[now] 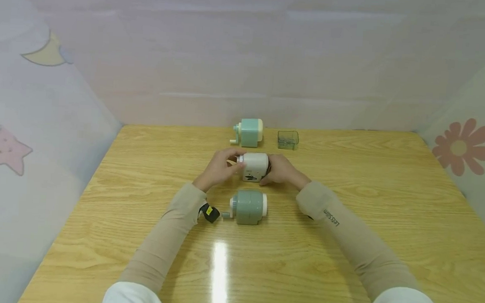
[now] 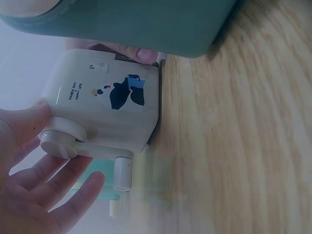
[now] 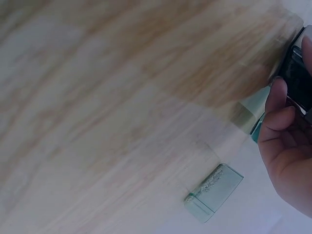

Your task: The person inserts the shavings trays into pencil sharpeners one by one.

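Observation:
A white crank pencil sharpener (image 1: 255,165) with a panda print stands on the table between both hands. My left hand (image 1: 219,170) holds its crank side. In the left wrist view the thumb rests against the body and the other fingers spread below the white crank (image 2: 100,150). My right hand (image 1: 282,169) grips the opposite end, fingers curled by a dark part (image 3: 296,78) of the sharpener. What exactly its fingertips grasp is partly hidden. Nearer to me, a grey-green pencil sharpener (image 1: 249,208) lies just below the hands.
Behind the hands is a light teal pencil sharpener (image 1: 249,133) with a cream end. To its right sits a clear greenish shavings drawer (image 1: 287,139), with shavings visible in the right wrist view. The wooden table (image 1: 350,162) meets a pale backdrop.

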{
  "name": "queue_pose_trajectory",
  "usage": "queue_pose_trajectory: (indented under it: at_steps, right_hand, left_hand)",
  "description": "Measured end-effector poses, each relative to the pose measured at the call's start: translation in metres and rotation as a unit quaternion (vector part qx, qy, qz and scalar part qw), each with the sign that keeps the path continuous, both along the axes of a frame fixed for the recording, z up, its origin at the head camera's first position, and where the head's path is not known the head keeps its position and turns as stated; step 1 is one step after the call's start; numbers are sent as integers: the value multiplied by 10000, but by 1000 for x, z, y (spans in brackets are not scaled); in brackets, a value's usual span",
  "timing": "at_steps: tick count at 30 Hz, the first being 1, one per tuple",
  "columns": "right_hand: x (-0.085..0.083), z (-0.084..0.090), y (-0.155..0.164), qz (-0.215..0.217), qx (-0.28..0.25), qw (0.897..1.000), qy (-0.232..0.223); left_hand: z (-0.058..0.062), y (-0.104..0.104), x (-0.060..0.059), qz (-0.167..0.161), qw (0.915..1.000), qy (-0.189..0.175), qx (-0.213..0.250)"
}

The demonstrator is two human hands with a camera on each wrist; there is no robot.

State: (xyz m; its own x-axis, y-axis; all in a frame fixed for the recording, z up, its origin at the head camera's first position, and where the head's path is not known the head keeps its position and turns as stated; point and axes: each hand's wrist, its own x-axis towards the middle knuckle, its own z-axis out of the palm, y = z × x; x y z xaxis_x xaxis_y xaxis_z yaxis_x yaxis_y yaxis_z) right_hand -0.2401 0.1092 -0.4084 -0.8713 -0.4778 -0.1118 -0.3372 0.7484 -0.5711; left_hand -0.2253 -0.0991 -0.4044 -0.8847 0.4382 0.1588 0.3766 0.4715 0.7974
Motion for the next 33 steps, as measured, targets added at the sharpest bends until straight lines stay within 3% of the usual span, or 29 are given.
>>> queue_pose_trajectory:
  at_steps: [9, 17, 21, 26, 29, 33]
  right_hand:
    - [-10, -1, 6, 77, -128, 9997, -174]
    - [-17, 6, 16, -74, 122, 9999, 15]
    - [-17, 14, 23, -226, 157, 9994, 200]
    - [-17, 15, 33, -185, 182, 9982, 535]
    - [-15, 14, 38, -165, 241, 9974, 665]
    - [-14, 14, 43, -182, 255, 9963, 800]
  left_hand:
    - [7, 2, -13, -146, 9976, 155, -654]
    - [27, -19, -25, -248, 9872, 653, -1431]
    - [40, -27, -32, -384, 9744, 957, -1997]
    - [52, -32, -36, -695, 9498, 1307, -2756]
    - [55, -35, -36, -768, 9379, 1387, -3085]
    - [50, -39, -36, -693, 9317, 1382, -3287]
